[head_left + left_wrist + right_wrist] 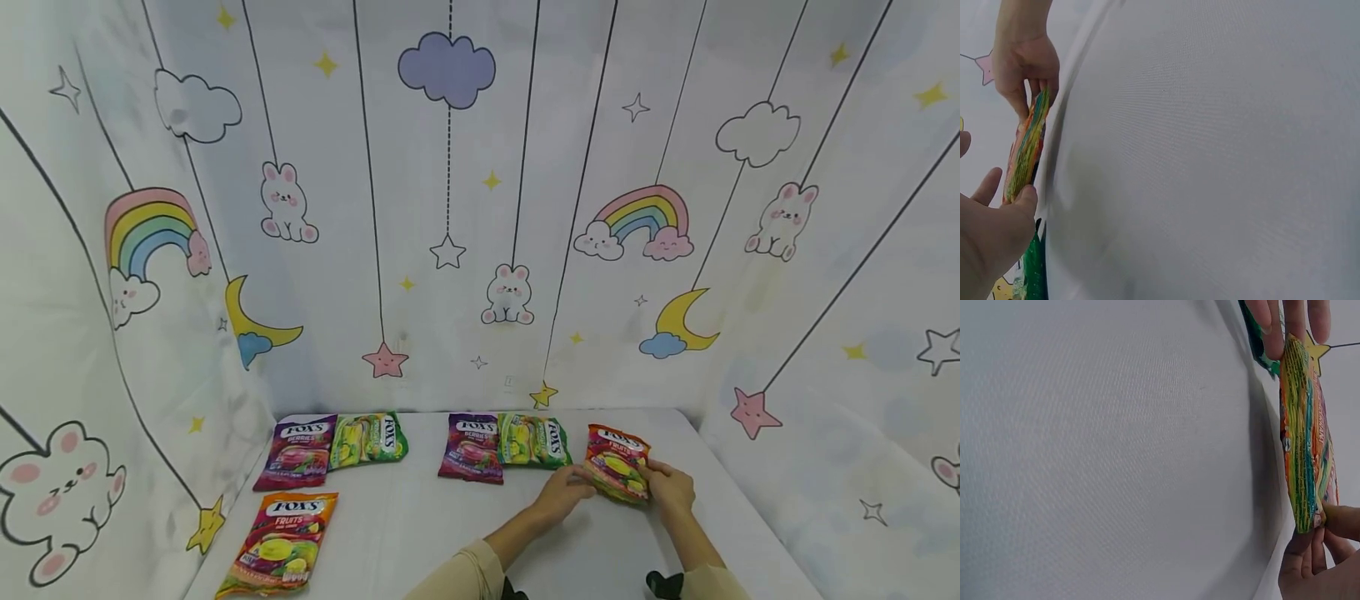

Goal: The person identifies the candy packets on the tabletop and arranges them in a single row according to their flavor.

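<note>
Curtain (pixel 600 83): white, printed with rabbits, rainbows and stars, hanging behind the bench.
Bench (pixel 390 533): white, it carries the bags.
Front fruits bag (pixel 277 542): orange, lying at the left, well apart from both hands.
Berries bags: one left purple bag (pixel 296 452) and one middle purple bag (pixel 470 448), with a green bag (pixel 367 439) just beside the left one.
Held fruits bag (pixel 617 462): at the right, between the two hands, slightly tilted; I cannot tell whether it touches the bench.
Right hand (pixel 672 487): pinches its right edge with thumb and fingers.
Left hand (pixel 562 494): fingers rather straight, touching its left edge.
</note>
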The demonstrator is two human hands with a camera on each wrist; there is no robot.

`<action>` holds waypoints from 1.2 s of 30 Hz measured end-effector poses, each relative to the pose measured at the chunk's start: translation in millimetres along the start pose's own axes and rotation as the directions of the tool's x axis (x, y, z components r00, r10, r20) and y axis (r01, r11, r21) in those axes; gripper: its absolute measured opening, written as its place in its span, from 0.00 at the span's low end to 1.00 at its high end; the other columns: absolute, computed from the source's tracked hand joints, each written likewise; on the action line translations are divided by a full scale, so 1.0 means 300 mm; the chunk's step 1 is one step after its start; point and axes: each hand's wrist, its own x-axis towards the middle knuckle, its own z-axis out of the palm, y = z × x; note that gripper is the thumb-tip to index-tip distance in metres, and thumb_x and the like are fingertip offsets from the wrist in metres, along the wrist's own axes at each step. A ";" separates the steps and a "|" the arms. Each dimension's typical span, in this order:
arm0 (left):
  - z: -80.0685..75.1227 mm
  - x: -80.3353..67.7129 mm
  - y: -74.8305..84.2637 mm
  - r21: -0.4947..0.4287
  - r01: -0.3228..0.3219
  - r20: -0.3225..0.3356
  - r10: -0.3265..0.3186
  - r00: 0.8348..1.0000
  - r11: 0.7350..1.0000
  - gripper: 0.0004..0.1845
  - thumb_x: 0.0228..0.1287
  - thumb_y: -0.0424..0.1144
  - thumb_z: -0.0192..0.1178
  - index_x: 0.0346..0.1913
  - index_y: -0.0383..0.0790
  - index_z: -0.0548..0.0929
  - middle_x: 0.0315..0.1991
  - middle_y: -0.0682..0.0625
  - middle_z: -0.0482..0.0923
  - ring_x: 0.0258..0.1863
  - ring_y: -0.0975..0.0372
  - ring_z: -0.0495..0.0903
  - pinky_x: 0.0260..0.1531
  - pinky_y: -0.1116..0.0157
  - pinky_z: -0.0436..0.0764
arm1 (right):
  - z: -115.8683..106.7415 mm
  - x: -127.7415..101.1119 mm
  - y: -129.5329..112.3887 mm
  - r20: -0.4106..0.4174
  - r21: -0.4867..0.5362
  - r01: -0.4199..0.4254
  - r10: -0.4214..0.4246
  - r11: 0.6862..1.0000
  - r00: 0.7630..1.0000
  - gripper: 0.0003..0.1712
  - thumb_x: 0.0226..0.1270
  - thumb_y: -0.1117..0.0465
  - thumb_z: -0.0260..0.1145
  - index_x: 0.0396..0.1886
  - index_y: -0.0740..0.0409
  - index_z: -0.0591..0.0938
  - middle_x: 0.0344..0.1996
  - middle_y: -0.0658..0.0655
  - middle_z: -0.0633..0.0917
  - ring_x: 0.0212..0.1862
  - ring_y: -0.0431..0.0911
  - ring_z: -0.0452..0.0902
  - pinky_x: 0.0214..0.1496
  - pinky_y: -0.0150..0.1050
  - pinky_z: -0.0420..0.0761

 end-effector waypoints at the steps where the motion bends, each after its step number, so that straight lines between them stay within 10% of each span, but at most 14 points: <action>1: -0.001 -0.002 0.001 0.002 -0.006 -0.005 0.006 1.000 1.000 0.16 0.72 0.40 0.61 0.56 0.34 0.80 0.73 0.40 0.70 0.67 0.48 0.77 0.66 0.46 0.76 | 0.001 -0.003 -0.005 -0.004 0.004 -0.004 0.004 1.000 1.000 0.29 0.75 0.54 0.67 0.66 0.69 0.79 0.71 0.76 0.70 0.73 0.70 0.60 0.72 0.63 0.62; 36: -0.087 -0.078 0.084 -0.013 -0.037 -0.091 0.035 0.995 0.999 0.19 0.67 0.44 0.64 0.56 0.36 0.80 0.64 0.46 0.73 0.63 0.50 0.77 0.63 0.48 0.78 | 0.055 -0.070 -0.128 0.008 0.069 0.043 -0.044 0.997 0.999 0.27 0.75 0.55 0.66 0.65 0.68 0.80 0.67 0.74 0.75 0.68 0.65 0.67 0.66 0.60 0.67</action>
